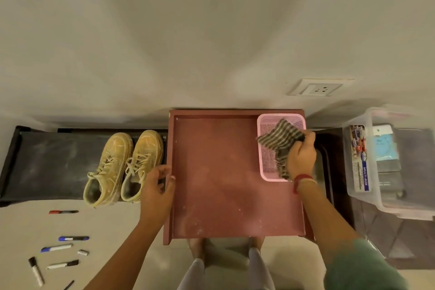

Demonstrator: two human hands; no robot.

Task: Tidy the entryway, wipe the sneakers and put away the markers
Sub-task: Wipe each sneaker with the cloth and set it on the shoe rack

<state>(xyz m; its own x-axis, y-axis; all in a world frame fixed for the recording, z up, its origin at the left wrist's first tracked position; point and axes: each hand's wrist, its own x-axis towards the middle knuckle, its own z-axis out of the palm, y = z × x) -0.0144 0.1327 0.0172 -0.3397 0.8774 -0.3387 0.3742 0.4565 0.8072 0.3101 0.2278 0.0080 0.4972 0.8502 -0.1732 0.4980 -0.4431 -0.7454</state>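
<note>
A pair of dusty tan sneakers (122, 167) stands on a black mat (47, 167) to the left of a reddish-brown table (216, 183). Several markers (68, 238) lie scattered on the floor at the lower left. My right hand (302, 155) grips a striped grey cloth (280, 141) over a pink mesh basket (266, 129) in the table's far right corner. My left hand (156, 186) hovers at the table's left rim beside the right sneaker, fingers loosely curled and holding nothing.
A clear plastic storage box (388, 162) with packets inside sits on a dark stand at the right. A wall socket (315, 88) is above the table. My bare feet (200, 245) show under the table's near edge.
</note>
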